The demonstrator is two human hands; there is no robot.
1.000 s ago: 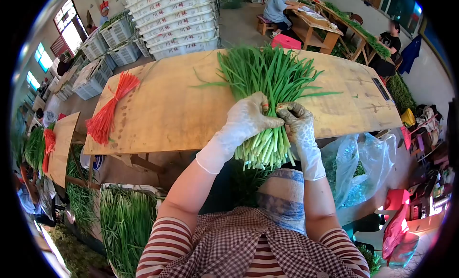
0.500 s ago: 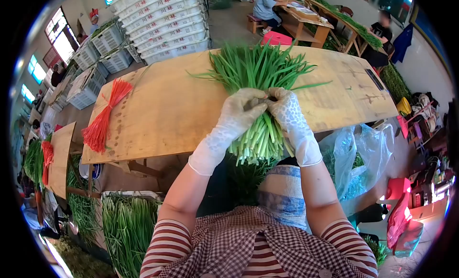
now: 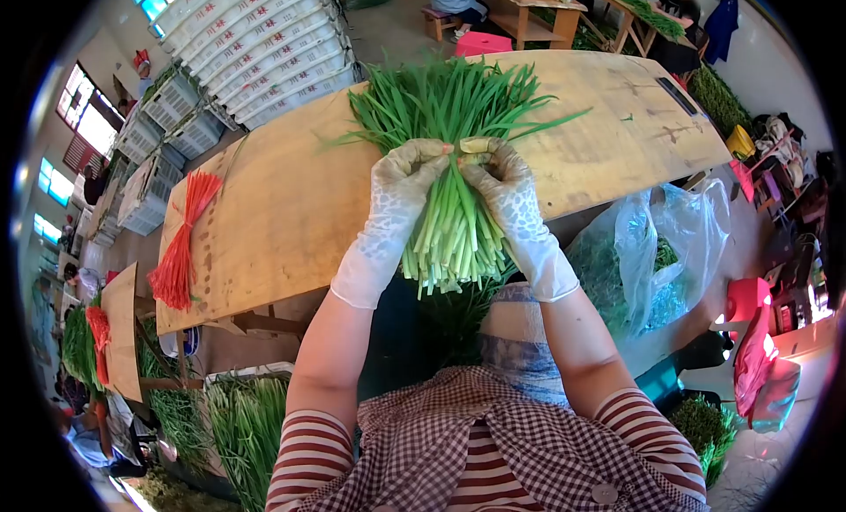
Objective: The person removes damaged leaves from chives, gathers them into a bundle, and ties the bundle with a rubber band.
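A thick bundle of garlic chives (image 3: pixel 451 98) lies across the wooden board, its green leaves fanned toward the far side and its pale cut stems hanging over the near edge. My left hand (image 3: pixel 401 179), in a whitish patterned glove, pinches at the bundle's middle from the left. From the right, my right hand (image 3: pixel 504 179), gloved alike, pinches at the same spot, fingertips almost meeting the left ones. A bit of red tie (image 3: pixel 452 149) shows between them; most of it is hidden by fingers and leaves.
A bunch of red ties (image 3: pixel 185 239) lies on the left of the wooden board (image 3: pixel 291 204). White crates (image 3: pixel 273 54) are stacked behind. More chives (image 3: pixel 251 433) fill a container at lower left. A clear plastic bag (image 3: pixel 634 256) hangs at right. Other people sit at tables farther back.
The view has shifted and tilted slightly. My fingertips have gone from bunched together over the bundle to pinching a little apart, with red showing between them. The bundle stays in place.
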